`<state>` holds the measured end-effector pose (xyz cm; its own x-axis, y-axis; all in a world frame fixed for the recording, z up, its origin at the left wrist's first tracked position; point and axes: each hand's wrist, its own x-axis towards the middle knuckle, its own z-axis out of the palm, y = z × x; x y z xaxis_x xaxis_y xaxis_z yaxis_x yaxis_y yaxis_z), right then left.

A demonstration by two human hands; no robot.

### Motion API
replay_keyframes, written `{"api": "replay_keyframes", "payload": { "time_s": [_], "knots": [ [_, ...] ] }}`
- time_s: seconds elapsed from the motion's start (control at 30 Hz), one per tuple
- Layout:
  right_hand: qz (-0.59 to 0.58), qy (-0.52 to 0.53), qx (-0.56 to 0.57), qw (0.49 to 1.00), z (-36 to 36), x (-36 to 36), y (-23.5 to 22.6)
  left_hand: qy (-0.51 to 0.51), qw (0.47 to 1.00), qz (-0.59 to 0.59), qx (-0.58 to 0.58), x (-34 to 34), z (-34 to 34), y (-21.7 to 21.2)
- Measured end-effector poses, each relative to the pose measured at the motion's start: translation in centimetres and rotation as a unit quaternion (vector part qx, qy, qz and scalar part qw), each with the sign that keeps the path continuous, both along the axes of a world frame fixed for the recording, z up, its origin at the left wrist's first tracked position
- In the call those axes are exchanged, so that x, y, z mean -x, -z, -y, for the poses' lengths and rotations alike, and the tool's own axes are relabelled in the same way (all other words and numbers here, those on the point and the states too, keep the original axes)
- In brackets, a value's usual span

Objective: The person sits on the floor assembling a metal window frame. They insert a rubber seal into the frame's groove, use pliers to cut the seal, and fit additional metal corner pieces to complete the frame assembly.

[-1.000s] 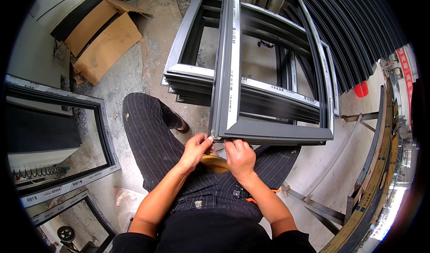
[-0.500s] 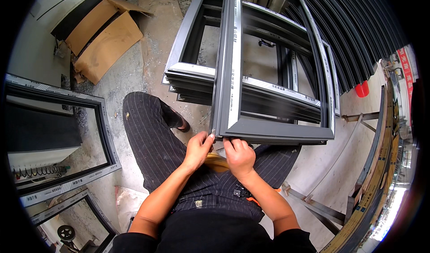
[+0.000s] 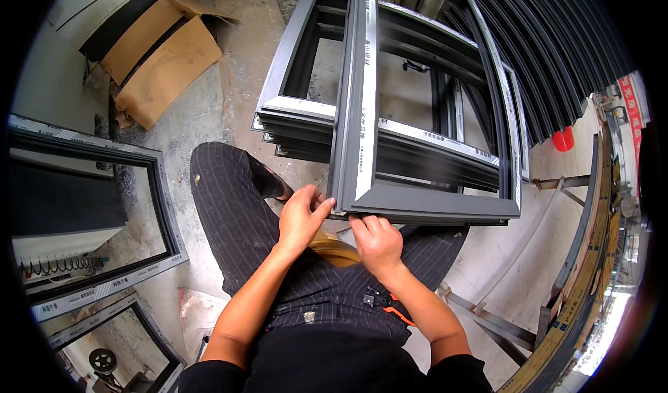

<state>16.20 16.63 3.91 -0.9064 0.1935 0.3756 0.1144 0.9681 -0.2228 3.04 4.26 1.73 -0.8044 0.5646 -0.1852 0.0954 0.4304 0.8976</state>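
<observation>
A dark grey window frame (image 3: 431,199) with pale printed film along its side lies on top of stacked window frames (image 3: 292,105), its near left corner toward me. At that corner is my left hand (image 3: 299,219), thumb and fingers drawn together against the outer side; anything between the fingertips is hidden. My right hand (image 3: 378,243) is closed at the near edge, just right of the corner, with its fingertips curled beneath the frame. The thumb of this hand does not show.
More filmed frames (image 3: 104,285) stand at the left. An open cardboard box (image 3: 167,73) lies at the far left. Long dark profiles (image 3: 543,52) are piled at the far right, near a red object (image 3: 563,139). A metal rack (image 3: 497,322) stands at the right. A yellow round seat (image 3: 336,249) shows between my legs.
My left hand has shifted up and slightly left along the corner's outer side. My right hand has slid a little right and down. The frame has barely moved.
</observation>
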Motion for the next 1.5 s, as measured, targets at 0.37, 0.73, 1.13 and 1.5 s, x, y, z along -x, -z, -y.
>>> {"api": "replay_keyframes", "payload": {
  "time_s": [0.37, 0.73, 1.13, 1.5],
  "knots": [
    [0.003, 0.001, -0.027, 1.000, -0.1, 0.1, 0.8, 0.035, 0.995, -0.092, 0.024, -0.1, 0.2, 0.5],
    [-0.005, -0.002, 0.047, 0.999, 0.5, 0.7, -1.6, 0.023, 0.924, 0.353, -0.145, -2.1, 1.9, 2.7],
    [-0.032, -0.031, -0.039, 0.998, -0.3, 0.0, 0.7, -0.045, 0.935, 0.324, -0.137, -3.4, 1.0, 2.7],
    [-0.044, -0.039, -0.050, 0.997, -0.1, -0.1, 1.0, -0.073, 0.864, 0.447, -0.219, -4.4, 0.4, 2.9]
  ]
}}
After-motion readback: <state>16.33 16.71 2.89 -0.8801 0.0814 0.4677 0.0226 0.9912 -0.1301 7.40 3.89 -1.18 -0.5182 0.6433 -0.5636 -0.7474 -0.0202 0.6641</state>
